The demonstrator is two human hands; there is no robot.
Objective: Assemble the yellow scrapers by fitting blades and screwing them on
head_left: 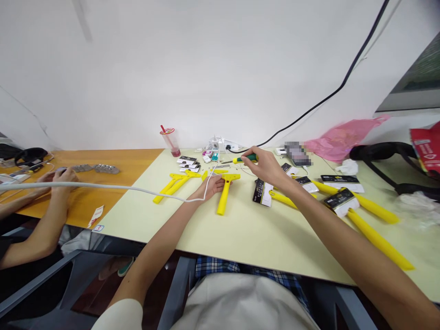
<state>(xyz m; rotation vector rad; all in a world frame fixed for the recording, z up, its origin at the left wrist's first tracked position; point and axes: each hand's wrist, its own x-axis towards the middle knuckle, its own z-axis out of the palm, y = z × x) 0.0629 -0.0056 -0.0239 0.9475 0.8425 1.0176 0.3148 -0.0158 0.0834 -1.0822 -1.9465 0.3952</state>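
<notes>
Head view: the fingers of the left hand (212,185) are grasping a yellow T-shaped tool (224,197) close under its crosspiece, reaching in from the left side. Its handle lies across these fingers and runs back toward the person, the lower end sticking out free of the hand. How the thumb sits is too small to tell. The fingers of the right hand (260,161) are curled around the green part of a screwdriver (245,158), whose shaft points left. The shaft shows on the wall side of the crosspiece, apart from it in this view; whether its tip touches anything is unclear.

Left of the grasped tool, two more yellow tools (177,185) lie side by side on the pale worktop (220,238), near a small stack of black-and-white cards (188,163). A cup with a red straw (171,143) stands behind them. Further yellow handles (380,238) with packaging cards lie around the right forearm. A white cable (161,192) passes in front of the left wrist. Well to the left, a co-worker's hands (63,176) are together above the orange-brown table (137,160).
</notes>
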